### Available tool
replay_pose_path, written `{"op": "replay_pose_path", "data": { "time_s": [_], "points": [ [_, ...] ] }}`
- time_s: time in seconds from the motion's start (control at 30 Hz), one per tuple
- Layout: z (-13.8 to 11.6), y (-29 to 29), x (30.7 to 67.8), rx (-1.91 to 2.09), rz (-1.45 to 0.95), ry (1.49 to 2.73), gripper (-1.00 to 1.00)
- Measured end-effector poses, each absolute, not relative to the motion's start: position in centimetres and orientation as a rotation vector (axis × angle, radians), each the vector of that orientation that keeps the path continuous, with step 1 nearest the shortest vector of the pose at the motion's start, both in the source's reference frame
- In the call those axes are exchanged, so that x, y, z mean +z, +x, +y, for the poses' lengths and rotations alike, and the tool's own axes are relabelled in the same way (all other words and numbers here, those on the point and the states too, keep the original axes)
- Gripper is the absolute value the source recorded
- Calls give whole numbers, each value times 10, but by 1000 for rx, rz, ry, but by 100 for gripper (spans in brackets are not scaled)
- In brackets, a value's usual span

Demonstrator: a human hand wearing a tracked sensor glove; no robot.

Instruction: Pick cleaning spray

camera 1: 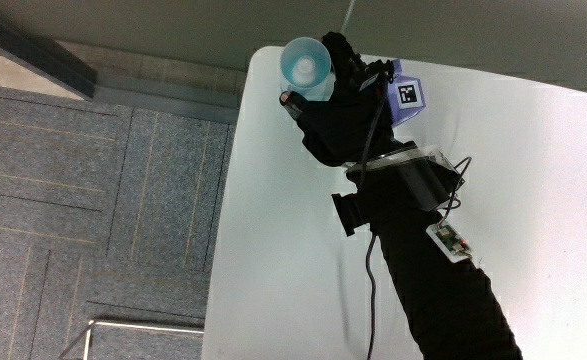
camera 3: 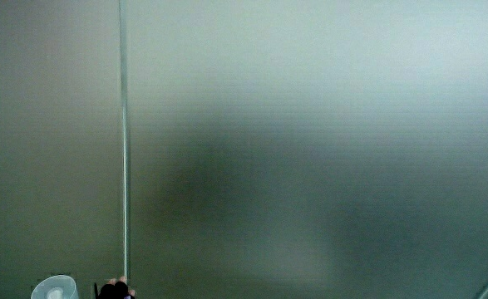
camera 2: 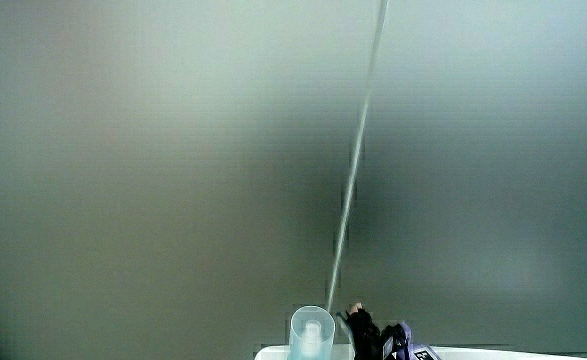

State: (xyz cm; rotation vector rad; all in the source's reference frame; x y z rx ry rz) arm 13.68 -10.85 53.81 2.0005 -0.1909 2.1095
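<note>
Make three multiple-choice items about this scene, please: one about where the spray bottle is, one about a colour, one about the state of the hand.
1. Where is the cleaning spray?
A. near a corner of the table
B. on the carpet
C. in a box

2. What colour is the table?
A. red
B. white
C. black

3. What is the hand doing?
A. lying flat and holding nothing
B. closing its grip around the cleaning spray
C. holding a cup

Answers:
1 A, the pale blue bottle stands by the table's corner in the main view.
2 B, the bare tabletop is white beside the forearm.
3 B, the gloved fingers wrap the bottle below its cap; both side views show mostly a pale wall.
</note>
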Motion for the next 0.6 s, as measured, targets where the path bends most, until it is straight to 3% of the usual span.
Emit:
{"op": "replay_pose_path", "data": {
  "time_s": [0.6],
  "points": [
    [-106,152,513,2221,-234,1964,100]
  ]
}}
